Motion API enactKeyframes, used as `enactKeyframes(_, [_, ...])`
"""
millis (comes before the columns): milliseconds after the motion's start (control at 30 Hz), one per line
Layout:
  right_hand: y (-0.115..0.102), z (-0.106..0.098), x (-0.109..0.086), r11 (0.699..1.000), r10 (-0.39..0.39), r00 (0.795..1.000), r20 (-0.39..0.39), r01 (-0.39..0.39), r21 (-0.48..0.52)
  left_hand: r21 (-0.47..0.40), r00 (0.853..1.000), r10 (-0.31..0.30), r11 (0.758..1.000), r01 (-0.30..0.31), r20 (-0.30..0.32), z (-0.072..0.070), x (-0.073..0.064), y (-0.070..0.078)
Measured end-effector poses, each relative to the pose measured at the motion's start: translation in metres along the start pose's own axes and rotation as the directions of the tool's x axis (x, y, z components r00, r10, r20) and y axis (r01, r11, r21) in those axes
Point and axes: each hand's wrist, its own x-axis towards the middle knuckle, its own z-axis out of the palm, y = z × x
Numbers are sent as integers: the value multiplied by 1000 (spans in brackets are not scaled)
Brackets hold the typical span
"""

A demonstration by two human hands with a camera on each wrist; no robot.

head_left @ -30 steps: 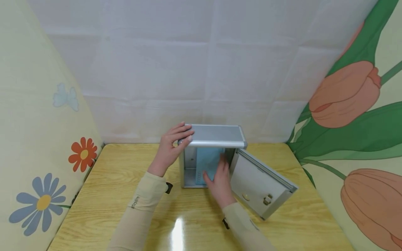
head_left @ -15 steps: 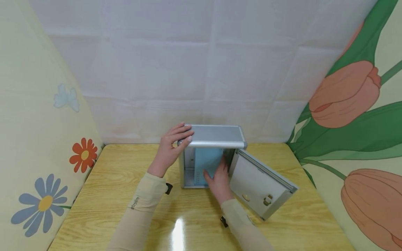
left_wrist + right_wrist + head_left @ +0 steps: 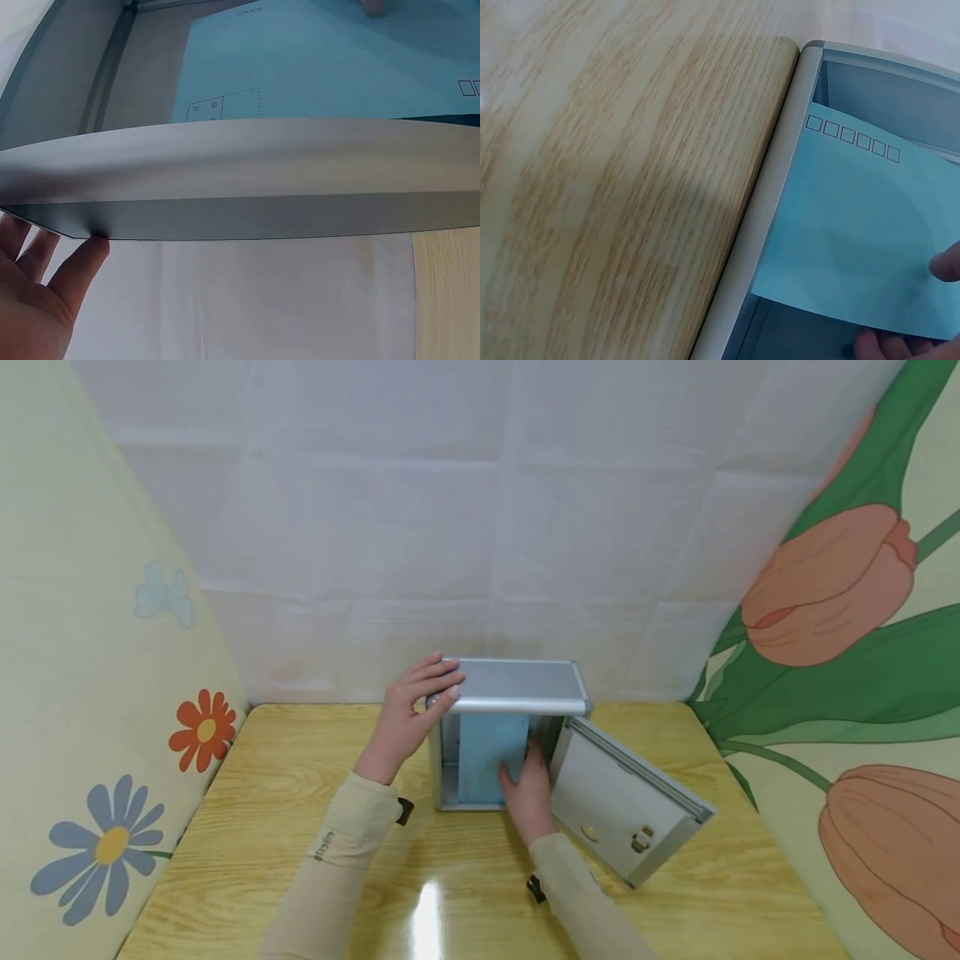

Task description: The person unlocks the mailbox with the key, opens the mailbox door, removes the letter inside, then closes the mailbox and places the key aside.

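A light blue envelope (image 3: 487,756) with a row of small printed boxes stands inside a grey metal mailbox (image 3: 517,677). My right hand (image 3: 528,793) reaches into the mailbox and pinches the envelope's right edge. In the right wrist view, the thumb lies on the envelope's front and the fingers are partly hidden behind it. My left hand (image 3: 405,714) rests on the mailbox's top left corner, its fingers laid over the top. The left wrist view shows the left thumb (image 3: 82,270) touching the mailbox's top panel.
The mailbox door (image 3: 626,806) hangs open to the right, with a lock fitting (image 3: 641,839) on its inner face. Below is a wood-grain table (image 3: 285,793). A white cloth (image 3: 375,527) hangs behind, and flower-printed panels flank both sides.
The envelope has shifted slightly left inside the mailbox. My right thumb has slid right, closer to the envelope's right edge. My left hand stays where it was.
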Motion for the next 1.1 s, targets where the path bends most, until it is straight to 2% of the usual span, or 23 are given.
enactKeyframes(367, [-3, -6, 0, 1000, 3, 1000, 26, -4, 25, -4, 1000, 8, 1000, -8, -3, 1, 0, -1])
enactKeyframes(600, [1, -8, -3, 997, -60, 998, 0, 60, 38, 4, 1000, 13, 1000, -13, -15, 5, -4, -33])
enactKeyframes(800, [-1, -12, -4, 987, -159, 984, -78, 161, 22, -17, 1000, 18, 1000, -18, 1, 4, -6, -39])
enactKeyframes(867, [-2, -15, -5, 982, -188, 978, -91, 190, 12, -24, 1000, 10, 1000, -10, 6, 3, -5, -29])
enactKeyframes(1033, [-3, -25, -12, 954, -299, 947, -116, 299, -17, -22, 1000, -9, 1000, 9, 14, 0, -1, -2])
enactKeyframes(1100, [-4, -30, -17, 941, -337, 933, -124, 336, -29, -23, 1000, -5, 1000, 5, 12, 0, -1, -1])
